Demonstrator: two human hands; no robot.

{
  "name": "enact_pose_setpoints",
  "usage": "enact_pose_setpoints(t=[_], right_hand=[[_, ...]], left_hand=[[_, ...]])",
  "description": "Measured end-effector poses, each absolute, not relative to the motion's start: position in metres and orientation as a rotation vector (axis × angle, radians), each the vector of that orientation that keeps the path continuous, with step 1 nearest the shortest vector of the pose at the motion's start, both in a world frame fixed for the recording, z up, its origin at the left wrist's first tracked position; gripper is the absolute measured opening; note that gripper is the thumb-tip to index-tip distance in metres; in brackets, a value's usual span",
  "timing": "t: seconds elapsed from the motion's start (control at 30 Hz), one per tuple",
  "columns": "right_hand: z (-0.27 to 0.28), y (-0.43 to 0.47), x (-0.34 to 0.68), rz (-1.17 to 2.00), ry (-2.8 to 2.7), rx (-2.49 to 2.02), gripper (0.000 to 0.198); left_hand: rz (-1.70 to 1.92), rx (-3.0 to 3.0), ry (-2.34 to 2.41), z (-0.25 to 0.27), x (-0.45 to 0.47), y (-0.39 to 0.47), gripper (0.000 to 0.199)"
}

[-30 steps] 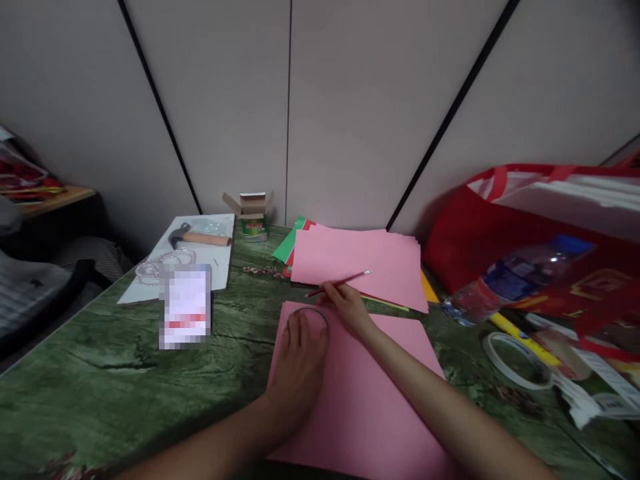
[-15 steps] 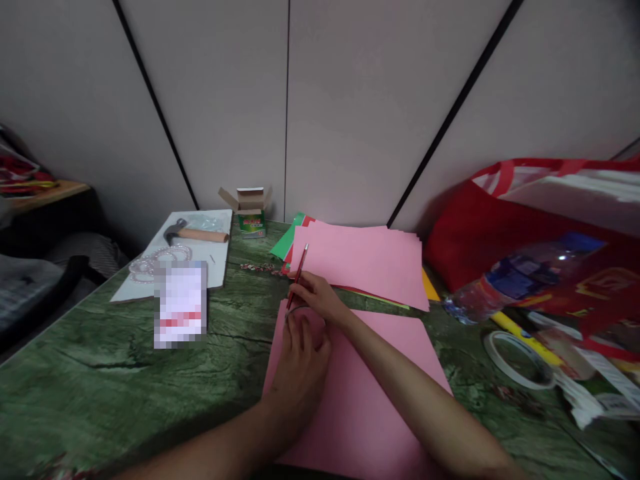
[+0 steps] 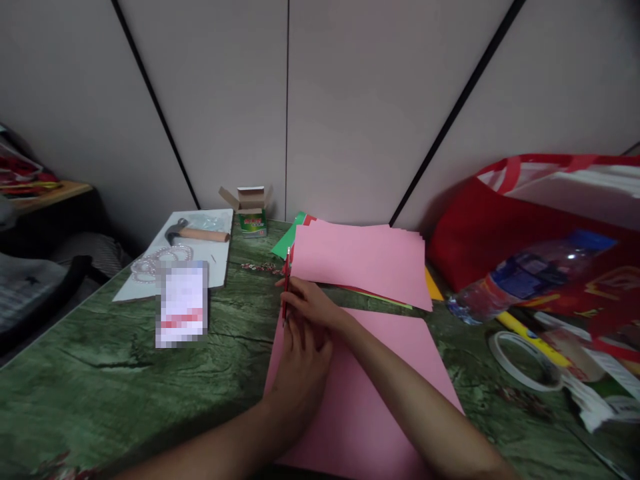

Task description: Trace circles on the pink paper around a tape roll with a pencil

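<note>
My right hand [image 3: 313, 303] is closed around a red pencil [image 3: 287, 280], held nearly upright with its pale end up. The pencil's lower tip is at the left part of a pink sheet of paper [image 3: 370, 400], close to my left fingertips. My left hand [image 3: 303, 367] lies on that sheet with its fingers stretched forward, pressing down just below the right hand. The two hands overlap, and whatever lies under the left fingers is hidden. Behind them is a stack of pink paper [image 3: 360, 257], with green, red and yellow edges showing beneath.
On the left are a phone-like blurred rectangle [image 3: 181, 303], a hammer [image 3: 200, 233] and beads [image 3: 163, 263] on a white board [image 3: 219, 267]. A small open box [image 3: 253, 220] stands behind. To the right are a bottle [image 3: 525, 277], a tape roll [image 3: 500, 367] and a red bag [image 3: 465, 233].
The pencil has turned from leaning right to nearly upright, and its tip has moved slightly left and down. A curved rim seen by the left fingertips is now covered by my right hand.
</note>
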State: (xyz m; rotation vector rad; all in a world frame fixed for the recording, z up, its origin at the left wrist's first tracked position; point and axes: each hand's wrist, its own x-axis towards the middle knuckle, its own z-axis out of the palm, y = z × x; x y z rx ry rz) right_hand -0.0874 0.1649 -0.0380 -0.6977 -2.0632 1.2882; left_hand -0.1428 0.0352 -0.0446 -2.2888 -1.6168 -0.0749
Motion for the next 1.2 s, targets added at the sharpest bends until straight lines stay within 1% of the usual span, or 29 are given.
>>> enact_pose_setpoints(t=[0.17, 0.33, 0.5, 0.63, 0.83, 1.0, 1.2], right_hand=[[-0.044, 0.17, -0.085, 1.365, -1.969, -0.733, 0.022], [-0.046, 0.177, -0.078, 1.301, -1.955, -0.784, 0.015], [-0.042, 0.178, -0.071, 1.331, -1.904, -0.845, 0.009], [-0.045, 0.18, -0.064, 1.328, -1.836, -0.862, 0.014], [-0.05, 0.182, -0.047, 1.282, -1.757, -0.932, 0.021], [-0.051, 0.177, -0.033, 1.219, -1.73, -0.977, 0.021], [-0.05, 0.164, -0.018, 1.098, -1.735, -1.007, 0.021]], left_hand=[[-0.017, -2.338, -1.594, -0.046, -0.145, 0.037, 0.04], [-0.083, -2.334, -1.664, -0.048, -0.145, 0.038, 0.04], [-0.138, -2.332, -1.71, -0.048, -0.148, 0.041, 0.04], [-0.085, -2.386, -1.739, -0.04, -0.15, 0.045, 0.038], [0.012, -2.448, -1.768, -0.028, -0.153, 0.048, 0.041], [0.045, -2.462, -1.757, -0.025, -0.155, 0.052, 0.045], [0.043, -2.524, -1.747, -0.015, -0.158, 0.055, 0.041]])
